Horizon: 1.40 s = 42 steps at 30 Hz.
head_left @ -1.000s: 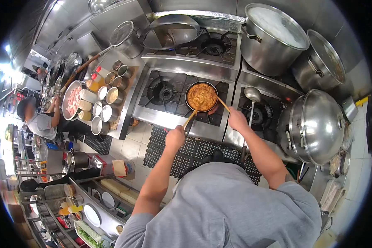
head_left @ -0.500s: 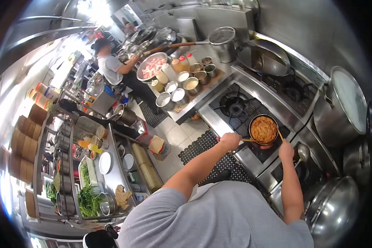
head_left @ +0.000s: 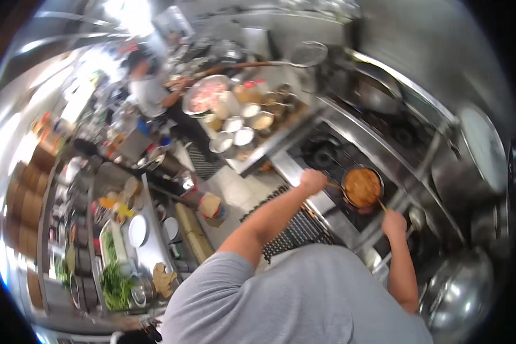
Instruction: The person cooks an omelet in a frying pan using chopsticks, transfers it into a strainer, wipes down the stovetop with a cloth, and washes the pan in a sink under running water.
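Observation:
A round pan (head_left: 380, 176) sits on the stove, filled with a flat golden-brown food (head_left: 362, 187), like a thick pancake. My left hand (head_left: 313, 181), left of the pan, is closed around a thin wooden stick (head_left: 334, 186) that reaches the pan's left edge. To the right and nearer to me, my right hand (head_left: 394, 222) grips another thin wooden stick (head_left: 383, 206), whose tip meets the pan's lower right edge. Blur hides whether either stick is a utensil or a handle.
A bare burner (head_left: 325, 157) lies behind the pan. Tall stockpot (head_left: 453, 172) stands at right, with a shiny metal bowl (head_left: 461, 286) below it. Several sauce containers (head_left: 244, 136) and a bowl of raw meat (head_left: 208, 97) cover the far counter. Another person (head_left: 147, 92) works beyond.
The view has shifted slightly and blurred. My left hand has moved forward, away from me, and its stick now slants down to the pan. My right hand has come slightly nearer to me.

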### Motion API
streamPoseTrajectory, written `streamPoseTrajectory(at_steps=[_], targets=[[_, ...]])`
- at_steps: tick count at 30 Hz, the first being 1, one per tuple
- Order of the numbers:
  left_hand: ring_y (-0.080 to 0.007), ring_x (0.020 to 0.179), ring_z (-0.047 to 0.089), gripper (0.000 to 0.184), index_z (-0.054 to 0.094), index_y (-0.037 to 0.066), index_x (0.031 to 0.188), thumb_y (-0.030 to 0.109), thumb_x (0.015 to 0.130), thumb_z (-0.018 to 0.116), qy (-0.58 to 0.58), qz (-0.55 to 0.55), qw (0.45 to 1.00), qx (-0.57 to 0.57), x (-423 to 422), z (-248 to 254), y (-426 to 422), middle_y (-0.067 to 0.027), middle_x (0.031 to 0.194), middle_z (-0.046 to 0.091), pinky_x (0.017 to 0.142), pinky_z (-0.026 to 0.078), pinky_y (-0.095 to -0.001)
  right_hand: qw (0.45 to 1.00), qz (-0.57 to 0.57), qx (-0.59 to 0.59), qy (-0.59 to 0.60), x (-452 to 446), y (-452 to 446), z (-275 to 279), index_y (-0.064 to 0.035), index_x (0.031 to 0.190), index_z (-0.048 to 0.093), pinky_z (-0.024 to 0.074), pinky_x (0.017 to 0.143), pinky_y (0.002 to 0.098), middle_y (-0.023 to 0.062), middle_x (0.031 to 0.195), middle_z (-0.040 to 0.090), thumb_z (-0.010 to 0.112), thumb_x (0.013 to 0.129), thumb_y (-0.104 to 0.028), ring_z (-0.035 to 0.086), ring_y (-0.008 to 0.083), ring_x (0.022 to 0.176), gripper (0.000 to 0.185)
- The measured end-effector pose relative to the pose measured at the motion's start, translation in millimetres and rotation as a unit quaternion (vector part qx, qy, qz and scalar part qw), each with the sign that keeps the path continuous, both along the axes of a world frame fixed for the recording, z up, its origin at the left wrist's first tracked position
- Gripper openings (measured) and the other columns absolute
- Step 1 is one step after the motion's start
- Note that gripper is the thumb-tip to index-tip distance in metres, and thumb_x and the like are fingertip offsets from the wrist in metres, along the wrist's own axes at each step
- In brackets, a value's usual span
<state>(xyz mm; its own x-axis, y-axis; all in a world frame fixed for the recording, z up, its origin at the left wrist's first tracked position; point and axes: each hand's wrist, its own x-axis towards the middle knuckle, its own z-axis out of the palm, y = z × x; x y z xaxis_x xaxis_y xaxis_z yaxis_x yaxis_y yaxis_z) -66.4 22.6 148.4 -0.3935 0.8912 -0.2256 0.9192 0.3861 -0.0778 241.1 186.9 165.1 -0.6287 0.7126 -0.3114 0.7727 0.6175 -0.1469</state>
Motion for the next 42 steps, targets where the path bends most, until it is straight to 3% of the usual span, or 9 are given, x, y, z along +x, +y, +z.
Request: streamPoseTrajectory(at_steps=[2, 3, 7, 16, 18, 23, 32, 39, 42], targets=[[-0.0314, 0.089, 0.07, 0.024, 0.074, 0.008, 0.086, 0.023, 0.085, 0.056, -0.027, 0.019, 0.999, 0.033, -13, -14, -2, -0.0126, 0.092, 0.072, 0.073, 0.055, -0.0453, 1.0, 0.021, 0.004, -0.018, 1, -4, 25, -0.0022, 0.1, 0.067, 0.0523, 0.082, 0.0469, 0.0202, 0.102, 0.068, 0.051, 0.088, -0.014, 0.065, 0.0372, 0.096, 0.023], [-0.0323, 0.087, 0.07, 0.022, 0.073, 0.009, 0.089, 0.022, 0.086, 0.056, -0.081, 0.03, 0.996, -0.001, -2, 26, -5, -0.014, 0.09, 0.072, 0.071, 0.055, -0.0463, 1.0, -0.016, -0.001, -0.009, 1, -5, 31, -0.0026, 0.097, 0.067, 0.0528, 0.08, 0.0468, 0.0182, 0.099, 0.068, 0.05, 0.087, -0.015, 0.066, 0.037, 0.094, 0.023], [-0.0359, 0.084, 0.069, 0.027, 0.065, 0.013, 0.109, 0.016, 0.091, 0.046, -0.069, 0.04, 0.994, 0.074, 22, 28, -10, -0.0183, 0.089, 0.07, 0.07, 0.055, -0.0477, 0.996, 0.0, 0.054, 0.068, 1, 12, 40, -0.0033, 0.096, 0.063, 0.053, 0.076, 0.0478, 0.0184, 0.095, 0.067, 0.051, 0.084, -0.01, 0.065, 0.0373, 0.091, 0.018], [-0.0339, 0.089, 0.069, 0.027, 0.071, 0.005, 0.096, 0.019, 0.087, 0.05, -0.177, -0.034, 0.983, 0.041, 82, -65, 21, -0.0202, 0.095, 0.07, 0.078, 0.055, -0.0452, 0.991, -0.005, 0.076, 0.114, -45, 40, -34, -0.0079, 0.113, 0.059, 0.0509, 0.082, 0.0495, 0.0152, 0.11, 0.063, 0.053, 0.087, -0.013, 0.063, 0.0364, 0.1, 0.027], [-0.0314, 0.09, 0.07, 0.026, 0.071, 0.005, 0.094, 0.018, 0.087, 0.05, -0.16, -0.018, 0.987, 0.006, 92, -2, 8, -0.0157, 0.095, 0.071, 0.078, 0.056, -0.0435, 0.993, -0.014, 0.061, 0.105, -47, 41, -41, -0.008, 0.123, 0.056, 0.0501, 0.084, 0.0495, 0.0192, 0.109, 0.063, 0.048, 0.088, -0.012, 0.062, 0.0374, 0.1, 0.036], [-0.03, 0.093, 0.07, 0.027, 0.071, 0.01, 0.104, 0.018, 0.092, 0.048, -0.153, -0.024, 0.988, -0.013, 77, -18, 1, -0.0128, 0.099, 0.071, 0.075, 0.057, -0.0432, 0.996, -0.013, 0.078, 0.042, -41, 38, -42, -0.0023, 0.105, 0.061, 0.0532, 0.079, 0.0479, 0.0207, 0.095, 0.067, 0.059, 0.084, -0.008, 0.065, 0.039, 0.093, 0.022], [-0.0274, 0.089, 0.071, 0.023, 0.073, 0.01, 0.095, 0.019, 0.089, 0.053, -0.092, -0.032, 0.995, -0.026, 40, 1, -16, -0.0109, 0.094, 0.072, 0.073, 0.057, -0.0406, 0.998, -0.018, 0.067, 0.005, -18, -1, 5, 0.0005, 0.089, 0.07, 0.0533, 0.079, 0.0465, 0.022, 0.093, 0.069, 0.055, 0.083, -0.009, 0.066, 0.0391, 0.09, 0.019], [-0.0275, 0.08, 0.072, 0.018, 0.073, 0.009, 0.085, 0.019, 0.083, 0.058, -0.095, -0.027, 0.992, 0.079, 53, 17, -11, -0.0118, 0.085, 0.073, 0.064, 0.057, -0.0403, 0.997, -0.027, 0.072, 0.022, -21, -9, 50, -0.0005, 0.097, 0.068, 0.0507, 0.083, 0.0494, 0.0226, 0.095, 0.068, 0.056, 0.081, -0.005, 0.065, 0.0398, 0.092, 0.02], [-0.0281, 0.079, 0.072, 0.018, 0.072, 0.007, 0.085, 0.017, 0.082, 0.058, -0.133, -0.015, 0.988, 0.08, 76, 38, -11, -0.0141, 0.086, 0.072, 0.063, 0.057, -0.0408, 0.995, 0.005, 0.074, 0.065, -34, 6, 27, -0.0005, 0.118, 0.06, 0.0523, 0.081, 0.0459, 0.0207, 0.1, 0.066, 0.059, 0.083, -0.003, 0.064, 0.0367, 0.096, 0.035]])
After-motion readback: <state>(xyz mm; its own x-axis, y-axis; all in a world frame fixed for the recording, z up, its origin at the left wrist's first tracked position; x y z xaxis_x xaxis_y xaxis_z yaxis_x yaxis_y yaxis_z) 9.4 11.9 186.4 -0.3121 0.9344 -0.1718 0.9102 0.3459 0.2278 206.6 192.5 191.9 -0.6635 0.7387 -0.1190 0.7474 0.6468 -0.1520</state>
